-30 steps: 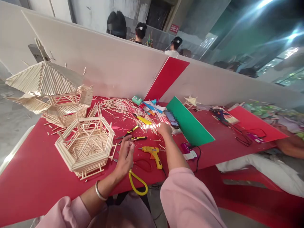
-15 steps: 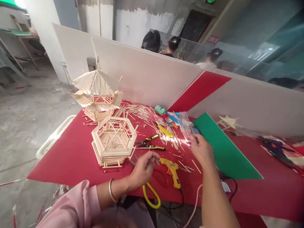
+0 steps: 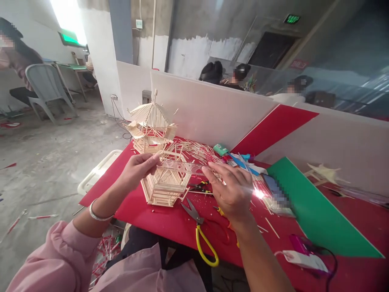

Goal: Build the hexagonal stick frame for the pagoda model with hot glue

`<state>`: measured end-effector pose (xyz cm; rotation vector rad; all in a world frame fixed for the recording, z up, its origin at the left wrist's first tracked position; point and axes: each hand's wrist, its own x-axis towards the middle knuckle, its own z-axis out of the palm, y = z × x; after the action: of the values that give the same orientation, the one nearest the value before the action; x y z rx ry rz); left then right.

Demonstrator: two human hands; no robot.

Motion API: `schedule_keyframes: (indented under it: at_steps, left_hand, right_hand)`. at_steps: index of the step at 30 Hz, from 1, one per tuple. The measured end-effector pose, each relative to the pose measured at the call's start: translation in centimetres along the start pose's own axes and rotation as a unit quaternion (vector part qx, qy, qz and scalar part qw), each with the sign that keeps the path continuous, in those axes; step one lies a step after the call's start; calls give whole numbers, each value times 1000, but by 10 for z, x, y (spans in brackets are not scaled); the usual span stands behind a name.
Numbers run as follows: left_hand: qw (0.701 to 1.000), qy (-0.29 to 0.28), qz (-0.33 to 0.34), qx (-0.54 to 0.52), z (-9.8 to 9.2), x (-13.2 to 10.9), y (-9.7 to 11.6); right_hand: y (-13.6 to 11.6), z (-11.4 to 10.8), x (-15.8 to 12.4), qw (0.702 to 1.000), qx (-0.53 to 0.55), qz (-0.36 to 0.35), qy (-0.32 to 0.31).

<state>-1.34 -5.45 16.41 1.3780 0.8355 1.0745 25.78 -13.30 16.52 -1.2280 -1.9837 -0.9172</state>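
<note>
Both my hands hold a clear plastic ruler [image 3: 182, 167] level above a hexagonal frame of thin wooden sticks [image 3: 165, 190] on the red table [image 3: 170, 223]. My left hand [image 3: 136, 170] pinches the ruler's left end, and my right hand [image 3: 234, 190] grips its right end with the fingers fairly straight. Behind the frame stands a tiered stick pagoda roof [image 3: 150, 123]. Loose sticks [image 3: 200, 152] lie scattered behind the ruler.
Yellow-handled scissors [image 3: 202, 233] and small pliers [image 3: 200, 187] lie near my right hand. A phone [image 3: 275, 188], a green sheet [image 3: 316, 211] and a small plugged-in device [image 3: 300, 253] lie to the right. A white and red partition [image 3: 231, 117] backs the table, with people beyond it.
My right hand picked the clear ruler out of the clutter and carried it left. My left hand rose from the table and took its other end. The view swung left.
</note>
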Motion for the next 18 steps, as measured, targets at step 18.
schedule_keyframes:
  at_steps: [18]
  left_hand:
    - [997, 15, 42, 56, 9, 6, 2]
  right_hand:
    - [0, 21, -11, 996, 82, 26, 18]
